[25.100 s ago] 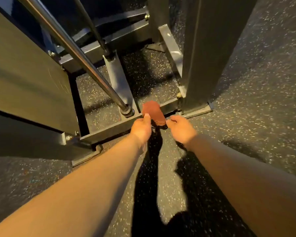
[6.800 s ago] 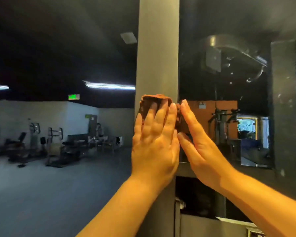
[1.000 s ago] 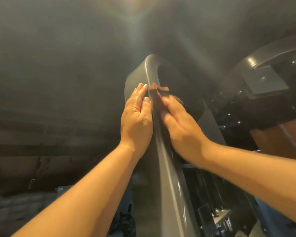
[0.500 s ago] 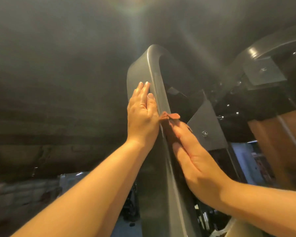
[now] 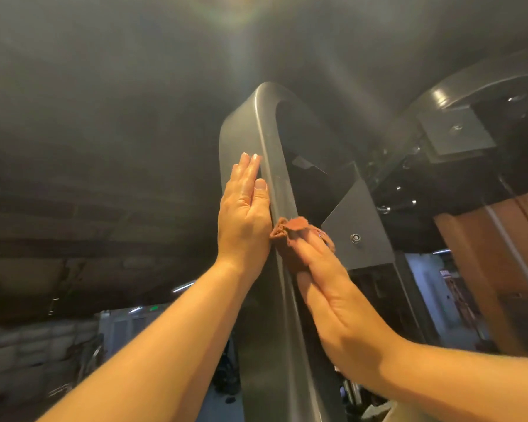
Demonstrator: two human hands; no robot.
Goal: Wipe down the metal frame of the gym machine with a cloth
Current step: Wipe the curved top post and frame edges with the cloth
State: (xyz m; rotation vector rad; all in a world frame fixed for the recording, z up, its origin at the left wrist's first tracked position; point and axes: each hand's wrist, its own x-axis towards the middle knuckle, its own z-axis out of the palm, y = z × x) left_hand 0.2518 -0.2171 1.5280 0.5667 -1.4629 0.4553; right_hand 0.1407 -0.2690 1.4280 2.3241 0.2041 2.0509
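though half-hidden, cloth apparently under right hand

Metal frame: dark grey, smooth, wide upright post rising to rounded bend at top, faint sheen along front edge. Cloth: small, reddish-brown, crumpled, pressed against post's right face, well below bend.

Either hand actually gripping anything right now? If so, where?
Nothing gripped: right hand presses the rust cloth flat-fingered against the frame; left hand rests flat on it.
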